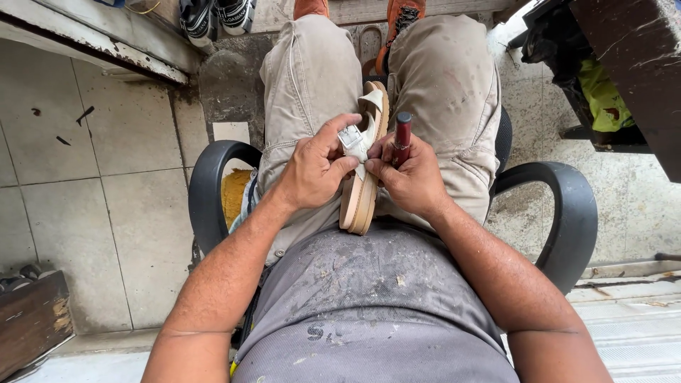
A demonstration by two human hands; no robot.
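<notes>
Head view: cream tan-soled sandal (363, 186) stands on edge between both hands, left hand (312, 170) at nine o'clock pinching its silver buckle (350, 136), right hand (411, 177) at three o'clock gripping a dark-red-handled tool (402, 135).

I am sitting in an armchair (213, 184), holding a sandal (363, 170) on edge between my thighs. My left hand (316, 167) is lying just left of it, fingers touching its buckle (350, 136). My right hand (411, 177) is sitting just right of it, with a tool handle (402, 135) sticking up. Shoes (216, 15) are lying well ahead, to the left.
</notes>
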